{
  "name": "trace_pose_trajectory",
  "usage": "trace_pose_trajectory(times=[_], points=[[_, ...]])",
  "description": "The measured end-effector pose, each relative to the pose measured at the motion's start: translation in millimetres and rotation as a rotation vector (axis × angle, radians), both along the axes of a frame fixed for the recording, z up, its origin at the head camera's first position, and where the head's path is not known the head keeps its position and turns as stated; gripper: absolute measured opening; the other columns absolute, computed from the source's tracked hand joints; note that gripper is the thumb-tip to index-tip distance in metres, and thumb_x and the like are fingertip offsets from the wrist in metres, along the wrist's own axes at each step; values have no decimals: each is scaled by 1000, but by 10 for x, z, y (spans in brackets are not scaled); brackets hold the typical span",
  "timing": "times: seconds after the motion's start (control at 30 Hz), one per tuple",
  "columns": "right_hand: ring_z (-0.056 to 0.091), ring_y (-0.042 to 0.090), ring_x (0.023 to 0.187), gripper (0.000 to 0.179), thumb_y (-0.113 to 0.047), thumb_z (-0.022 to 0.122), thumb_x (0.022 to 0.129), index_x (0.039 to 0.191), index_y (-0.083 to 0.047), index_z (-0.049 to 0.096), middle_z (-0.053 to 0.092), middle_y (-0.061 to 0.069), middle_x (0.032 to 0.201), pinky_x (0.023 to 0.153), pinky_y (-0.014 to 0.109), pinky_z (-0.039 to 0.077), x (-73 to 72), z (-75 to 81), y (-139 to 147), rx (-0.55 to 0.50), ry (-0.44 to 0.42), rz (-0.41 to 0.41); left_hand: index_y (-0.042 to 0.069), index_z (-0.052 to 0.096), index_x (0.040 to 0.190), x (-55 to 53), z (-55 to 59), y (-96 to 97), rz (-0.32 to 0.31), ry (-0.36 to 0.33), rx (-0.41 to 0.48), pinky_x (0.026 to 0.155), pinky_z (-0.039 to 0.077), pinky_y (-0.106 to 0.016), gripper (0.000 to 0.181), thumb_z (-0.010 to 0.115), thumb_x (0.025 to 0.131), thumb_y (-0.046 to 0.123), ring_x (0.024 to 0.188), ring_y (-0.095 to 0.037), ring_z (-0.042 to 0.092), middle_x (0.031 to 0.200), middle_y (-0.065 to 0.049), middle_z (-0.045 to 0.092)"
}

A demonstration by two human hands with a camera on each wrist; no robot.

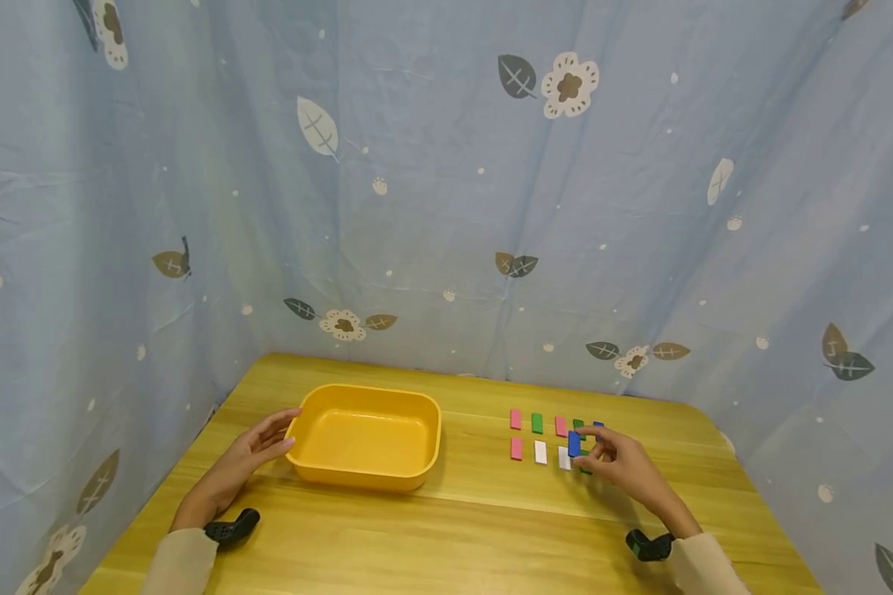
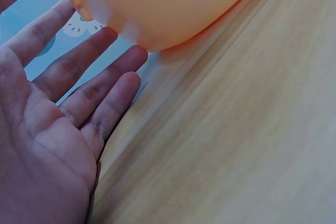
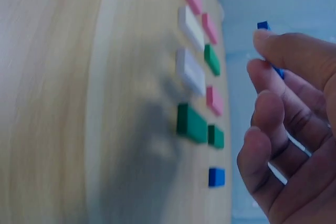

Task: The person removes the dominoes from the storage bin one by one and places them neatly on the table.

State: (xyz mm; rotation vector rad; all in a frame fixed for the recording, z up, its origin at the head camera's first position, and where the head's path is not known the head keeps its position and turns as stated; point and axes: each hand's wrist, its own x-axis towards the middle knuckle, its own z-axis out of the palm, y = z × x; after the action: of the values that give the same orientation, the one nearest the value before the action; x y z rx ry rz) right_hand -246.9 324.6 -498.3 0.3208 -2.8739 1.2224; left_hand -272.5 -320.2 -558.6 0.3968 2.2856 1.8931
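My right hand (image 1: 625,467) pinches a blue block (image 1: 575,444) between thumb and fingertips, raised above the table. Under and around it lie two rows of small flat blocks, among them a white block (image 3: 190,72), a green block (image 3: 191,123) and a pink block (image 1: 517,449). Another blue block (image 3: 216,177) lies at the right end of the far row. On the left, my left hand (image 1: 245,459) has its fingers extended, with fingertips at the left side of a yellow plastic tub (image 1: 357,478). The tub's inside shows no blocks.
The wooden table (image 1: 387,537) extends to a patterned blue curtain (image 1: 432,207) behind and at both sides. Black devices are strapped at the left wrist (image 1: 232,529) and right wrist (image 1: 649,545). Bare wood lies between the tub and the rows.
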Motion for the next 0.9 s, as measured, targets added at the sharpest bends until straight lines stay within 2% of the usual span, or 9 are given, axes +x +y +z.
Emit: trace_pose_trajectory(times=[0.1,0.17,0.23,0.4,0.67,0.77,0.9], points=[[57,18,63,53,-24,79,93,139,-8,61,70,11,88,53,27,45,13,-38,95,-11,-21,7,20,36,161,-3,0,5,3,0,-2,97,38,-8,58,58,107,28,146,-15,31,167,-10,25],[58,18,64,53,-25,79,93,139,-7,60,70,10,87,54,27,46,15,-65,158,-4,-14,15,20,36,161,-2,2,7,3,0,-6,97,39,-8,58,58,107,28,143,-10,33,167,-10,25],[58,16,64,54,-25,79,93,140,-7,60,69,7,86,54,26,46,12,-90,213,11,3,18,20,35,161,-2,6,10,3,2,-7,97,39,-9,58,58,107,28,145,-14,31,167,-10,25],[56,14,64,51,-21,78,93,139,-6,61,68,3,84,54,25,45,-11,-161,328,63,37,-11,19,35,161,0,8,20,6,-5,1,95,39,-8,60,58,107,28,152,-37,20,167,-11,23],[60,18,67,53,-18,76,95,142,-1,57,68,3,85,57,27,50,-6,-244,480,58,-18,-29,18,35,161,-4,-18,15,3,-8,11,95,40,-9,59,59,107,27,152,-39,18,167,-12,22],[59,18,66,54,-20,76,96,142,0,56,68,3,85,57,27,50,4,-250,536,56,-33,-32,19,35,161,-3,-13,6,4,0,2,96,41,-10,59,58,107,27,150,-35,23,167,-12,24],[57,18,64,54,-22,75,96,143,-1,56,68,3,84,55,27,48,13,-255,599,68,-52,-45,21,35,161,-8,-6,-5,6,3,-6,97,41,-11,59,58,107,28,144,-16,33,166,-11,26]])
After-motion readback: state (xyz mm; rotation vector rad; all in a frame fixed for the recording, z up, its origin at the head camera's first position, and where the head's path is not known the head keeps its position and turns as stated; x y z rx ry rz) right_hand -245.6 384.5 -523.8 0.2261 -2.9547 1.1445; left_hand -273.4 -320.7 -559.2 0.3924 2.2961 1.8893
